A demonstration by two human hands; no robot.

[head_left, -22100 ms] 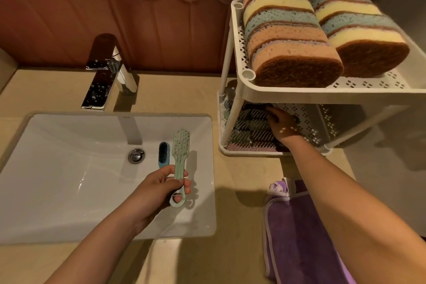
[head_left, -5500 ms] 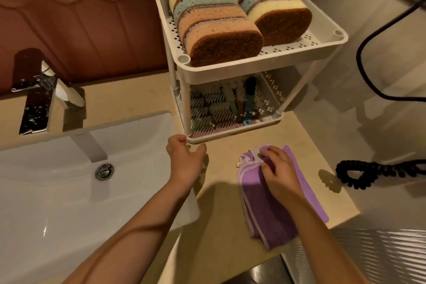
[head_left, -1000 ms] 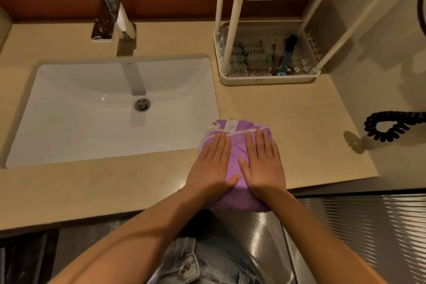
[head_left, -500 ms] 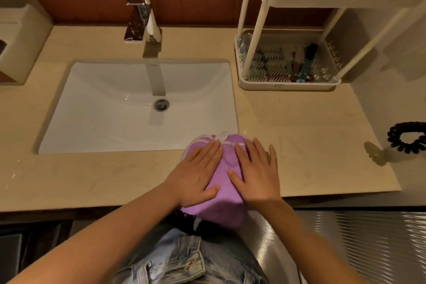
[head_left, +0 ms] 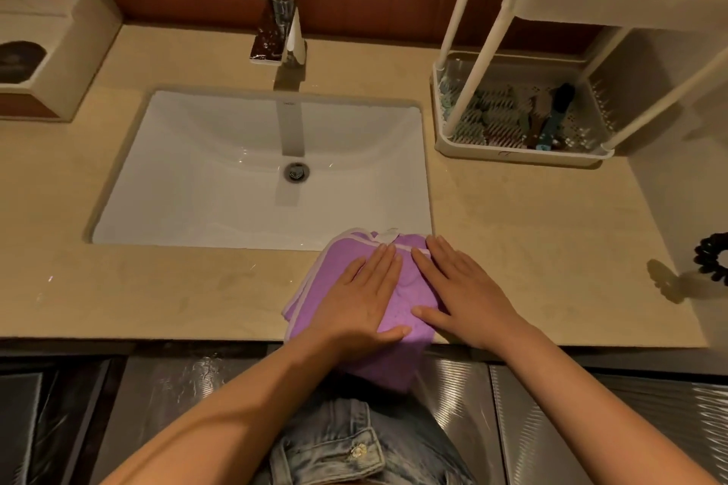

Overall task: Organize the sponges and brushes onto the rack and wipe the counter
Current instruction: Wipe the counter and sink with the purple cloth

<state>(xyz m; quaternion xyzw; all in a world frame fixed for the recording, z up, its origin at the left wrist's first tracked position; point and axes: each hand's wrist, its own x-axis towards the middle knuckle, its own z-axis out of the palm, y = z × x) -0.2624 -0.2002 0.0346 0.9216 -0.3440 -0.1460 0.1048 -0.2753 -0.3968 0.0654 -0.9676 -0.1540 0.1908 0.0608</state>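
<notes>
Dim, warm amber light, probably from overhead, tints everything; only the white sink basin (head_left: 189, 185) looks bright, with small glints on its floor and on the chrome faucet (head_left: 277, 8). The faucet throws a grey shadow into the basin, and the rack (head_left: 516, 152) shades its lower tray so the brushes (head_left: 551, 122) there merge murkily. Wide-angle bowing bends the rack's posts and the countertop (head_left: 532, 248) edge, and detail softens toward the corners.
</notes>
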